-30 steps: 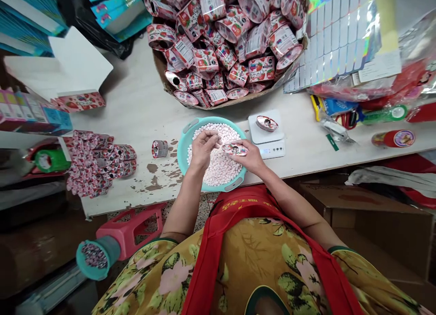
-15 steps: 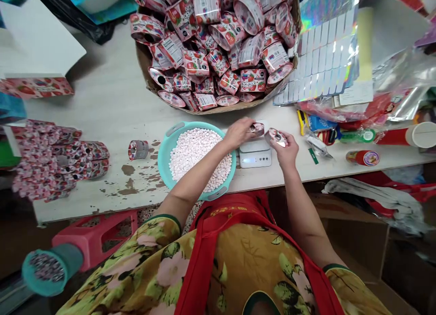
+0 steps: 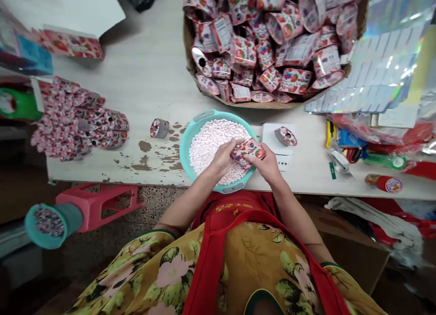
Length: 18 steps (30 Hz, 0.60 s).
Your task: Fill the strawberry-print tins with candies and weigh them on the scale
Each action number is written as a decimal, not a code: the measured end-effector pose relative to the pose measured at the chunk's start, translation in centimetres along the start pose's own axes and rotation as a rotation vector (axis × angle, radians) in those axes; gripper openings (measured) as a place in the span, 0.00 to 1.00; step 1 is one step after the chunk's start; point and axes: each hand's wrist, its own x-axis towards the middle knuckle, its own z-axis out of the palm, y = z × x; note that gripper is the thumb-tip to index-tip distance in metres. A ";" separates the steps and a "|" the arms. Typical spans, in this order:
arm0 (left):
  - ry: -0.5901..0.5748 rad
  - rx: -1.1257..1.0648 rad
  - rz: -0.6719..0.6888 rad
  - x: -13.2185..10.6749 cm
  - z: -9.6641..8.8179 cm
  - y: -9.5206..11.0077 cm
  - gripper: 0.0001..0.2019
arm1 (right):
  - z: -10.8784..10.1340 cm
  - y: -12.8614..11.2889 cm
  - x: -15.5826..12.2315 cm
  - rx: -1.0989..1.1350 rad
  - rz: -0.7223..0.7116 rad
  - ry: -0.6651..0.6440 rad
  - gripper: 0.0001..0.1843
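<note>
Over the right side of a turquoise basin [image 3: 185, 152] of small pale pink sweets [image 3: 213, 140], I hold a small strawberry-printed carton [image 3: 251, 148] between both hands. My left hand [image 3: 222, 158] grips its left end, fingers at the top edge. My right hand [image 3: 268, 164] closes on the right end, thumb in front. Part of the carton is hidden by the fingers. A second printed carton [image 3: 285, 136] with a round hole lies on a white scale [image 3: 269, 132], just right of the basin.
A large cardboard box [image 3: 272, 105] heaped with printed cartons stands behind the basin. Stacked cartons [image 3: 78, 120] and a single carton [image 3: 159, 128] are at left. At right lie silvery label sheets [image 3: 361, 74] and a red jar [image 3: 383, 182]. A pink stool [image 3: 98, 206] stands below.
Both hands have moved left from the scale to above the basin and come together on one carton. Another carton now rests on the scale. The whole view has shifted.
</note>
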 end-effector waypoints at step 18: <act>0.433 1.295 0.477 -5.5 -13.6 8.6 0.15 | 10.4 -1.1 0.9 0.059 -0.387 -0.064 0.38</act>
